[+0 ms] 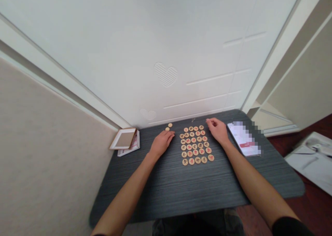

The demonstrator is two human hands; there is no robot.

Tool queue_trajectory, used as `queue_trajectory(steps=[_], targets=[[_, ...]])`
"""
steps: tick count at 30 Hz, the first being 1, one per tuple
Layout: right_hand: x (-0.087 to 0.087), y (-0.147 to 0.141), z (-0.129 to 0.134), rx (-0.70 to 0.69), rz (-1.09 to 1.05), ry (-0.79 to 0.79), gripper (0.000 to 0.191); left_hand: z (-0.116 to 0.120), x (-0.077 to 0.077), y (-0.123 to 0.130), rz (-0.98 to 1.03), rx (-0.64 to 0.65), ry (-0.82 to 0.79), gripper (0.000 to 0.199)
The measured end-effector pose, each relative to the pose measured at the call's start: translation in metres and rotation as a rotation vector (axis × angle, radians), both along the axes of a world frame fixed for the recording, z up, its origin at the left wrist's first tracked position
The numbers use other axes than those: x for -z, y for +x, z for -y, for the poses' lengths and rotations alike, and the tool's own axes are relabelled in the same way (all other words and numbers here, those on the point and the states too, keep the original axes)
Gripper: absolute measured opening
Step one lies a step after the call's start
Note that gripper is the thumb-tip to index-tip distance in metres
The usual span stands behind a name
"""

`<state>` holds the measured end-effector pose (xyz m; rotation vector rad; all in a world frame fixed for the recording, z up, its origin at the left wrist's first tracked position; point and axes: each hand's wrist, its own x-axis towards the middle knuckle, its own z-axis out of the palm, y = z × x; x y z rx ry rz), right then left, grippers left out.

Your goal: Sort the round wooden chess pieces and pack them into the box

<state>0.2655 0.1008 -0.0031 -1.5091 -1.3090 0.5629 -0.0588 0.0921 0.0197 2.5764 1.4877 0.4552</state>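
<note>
Round wooden Chinese chess pieces (194, 146) lie face up in rows on the dark table, some with red characters and some with black. The back row is shorter at its left end. My left hand (161, 142) rests left of these rows, its fingers together and bent down to the tabletop; whatever is under the fingertips is hidden. Just behind it are two pieces (170, 125) with no visible characters. Beyond the back right corner of the rows, my right hand (218, 130) rests on the table with fingers curled in, and nothing shows in it.
A phone (243, 139) with a lit, partly blurred screen lies right of my right hand. Stacked frames (125, 139) sit at the table's back left corner. A white panel with embossed hearts (166, 74) rises behind the dark table (181, 191). A white box (311, 160) stands at right.
</note>
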Motion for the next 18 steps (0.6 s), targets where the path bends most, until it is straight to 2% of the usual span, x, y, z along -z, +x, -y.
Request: queue_trajectory(steps=[6,18], targets=[[0.001,0.0,0.0,-0.004,-0.01,0.0,0.047,-0.003,-0.005,0.008,0.233,-0.057,-0.101,0.028],[0.0,0.0,0.0,-0.002,-0.008,-0.001,0.047,-0.016,-0.002,0.027,0.298,-0.118,-0.161,0.028]])
